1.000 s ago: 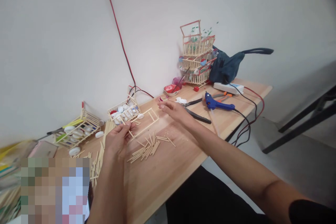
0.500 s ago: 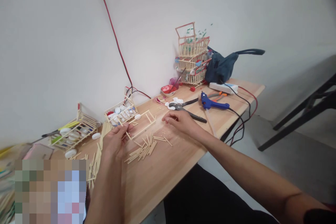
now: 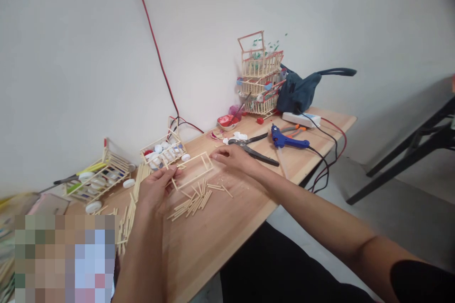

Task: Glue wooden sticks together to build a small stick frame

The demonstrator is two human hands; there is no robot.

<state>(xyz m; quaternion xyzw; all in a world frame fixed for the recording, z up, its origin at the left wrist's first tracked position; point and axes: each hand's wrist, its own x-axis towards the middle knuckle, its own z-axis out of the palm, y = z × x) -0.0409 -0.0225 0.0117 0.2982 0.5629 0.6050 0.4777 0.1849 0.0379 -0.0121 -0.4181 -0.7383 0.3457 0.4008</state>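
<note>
A small rectangular frame of thin wooden sticks [image 3: 195,168] lies on the wooden table [image 3: 220,227]. My left hand [image 3: 156,190] pinches the frame's near-left end, fingers curled round a stick. My right hand [image 3: 231,157] rests at the frame's right end, fingertips touching it and fingers partly bent. A loose pile of cut wooden sticks [image 3: 194,201] lies just in front of the frame, between my two hands.
Black pliers [image 3: 253,147] and a blue glue gun [image 3: 286,139] with its black cable lie right of my right hand. Stick baskets holding white caps [image 3: 163,150] stand behind. Stacked stick baskets [image 3: 260,75], a dark bag [image 3: 298,92] and a white power strip [image 3: 301,118] stand at the far end.
My right hand drew back from near the pliers and moved left to the frame's right end. My left hand stayed on the frame.
</note>
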